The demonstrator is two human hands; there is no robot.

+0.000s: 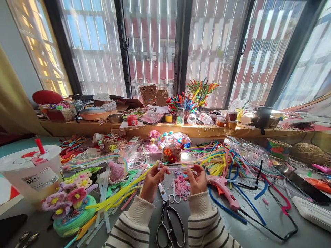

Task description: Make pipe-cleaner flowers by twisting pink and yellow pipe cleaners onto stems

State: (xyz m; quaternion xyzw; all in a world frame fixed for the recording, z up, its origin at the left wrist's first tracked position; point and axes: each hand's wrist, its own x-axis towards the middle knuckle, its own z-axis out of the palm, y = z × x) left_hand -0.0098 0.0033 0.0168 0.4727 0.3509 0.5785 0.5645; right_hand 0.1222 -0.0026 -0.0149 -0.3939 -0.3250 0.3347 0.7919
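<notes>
My left hand (153, 182) and my right hand (197, 179) are raised side by side over the cluttered table, both in striped sleeves. Between them runs a thin pale pink pipe cleaner (176, 168), pinched at each end by curled fingers. Its left end curls into a small loop at my left fingertips. Below the hands lie black scissors (169, 220), small silver scissors (173, 196) and a heap of pink cut bits (181, 187). A pink glue gun (223, 188) rests just right of my right hand.
Loose pipe cleaners (219, 156) spread across the table's right side. A drink cup with a red straw (33, 172) stands at the left, a flower-topped yarn piece (71, 206) in front of it. Small flower baskets (170, 151), jars and a pipe-cleaner bunch (199, 91) sit toward the windowsill.
</notes>
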